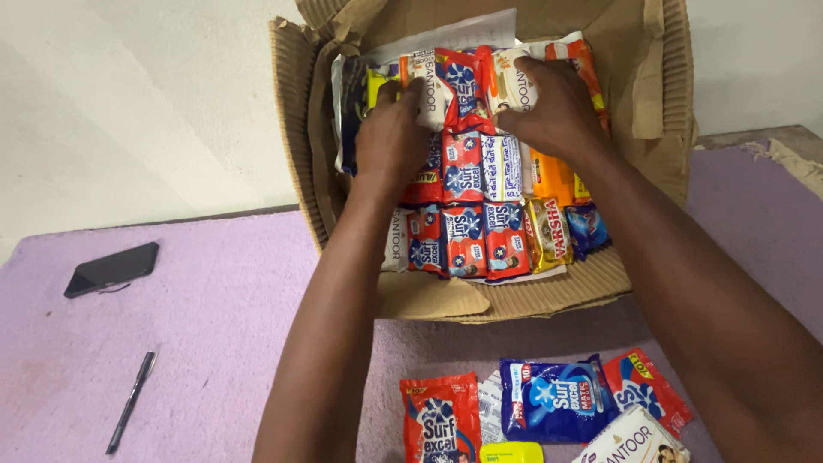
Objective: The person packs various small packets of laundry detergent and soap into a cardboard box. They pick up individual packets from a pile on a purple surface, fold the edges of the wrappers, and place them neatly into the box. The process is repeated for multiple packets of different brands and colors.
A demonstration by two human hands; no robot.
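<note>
Both hands are deep in the cardboard box (660, 103), which stands at the far edge of the purple mat (206, 334) against the pale wall. The left hand (390, 137) lies palm down with its fingers curled and only slightly spread, the tips pressing on a white packet (426, 81) in the back row. The right hand (553, 107) is spread wider, fingers bent over another white packet (513, 81) beside it – neither hand has lifted anything clear, and whether the thumbs pinch underneath cannot be told. Between the two hands stands a red sachet (461, 86) with a crumpled top.

The box is packed in rows. In front of the hands I count about six red and blue bars (506, 240) showing, two in the middle row and four in the front row, though the left wrist hides part of them. To their right sit one yellow bar (549, 231), one orange bar (550, 176) and one dark blue packet (588, 227).

On the mat near the person lie loose items – one red sachet (441, 420), one blue sachet (553, 399), another red one (645, 390), a white bar (630, 441) and a small yellow piece (511, 453). Well to the left are one black phone (111, 268) and one black pen (131, 401)
</note>
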